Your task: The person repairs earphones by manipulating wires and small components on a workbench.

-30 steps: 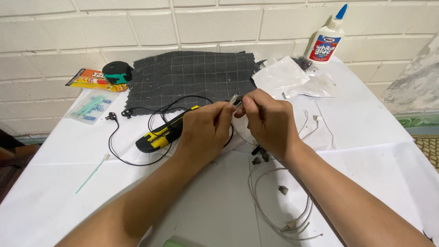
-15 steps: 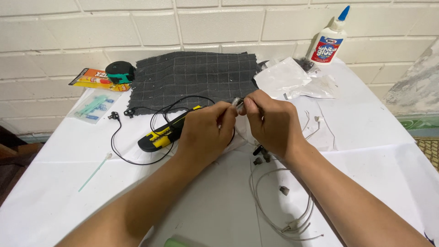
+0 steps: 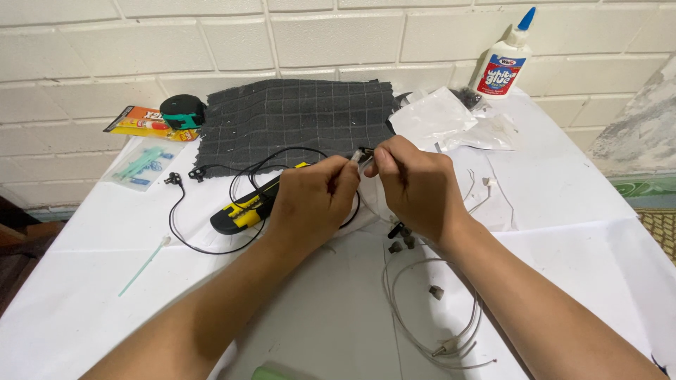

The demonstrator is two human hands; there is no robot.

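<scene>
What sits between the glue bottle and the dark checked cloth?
In the head view, clear plastic bags lie between the glue bottle and the cloth.

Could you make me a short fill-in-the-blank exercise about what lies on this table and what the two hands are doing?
1. The white plastic glue bottle has a ____ cap.
2. The dark grey checked cloth lies against the white ____ wall.
3. The left hand and right hand pinch a small part together ____ the white table cover.
4. The yellow and black tool lies nearest the ____ hand.

Missing words: blue; brick; above; left
</scene>
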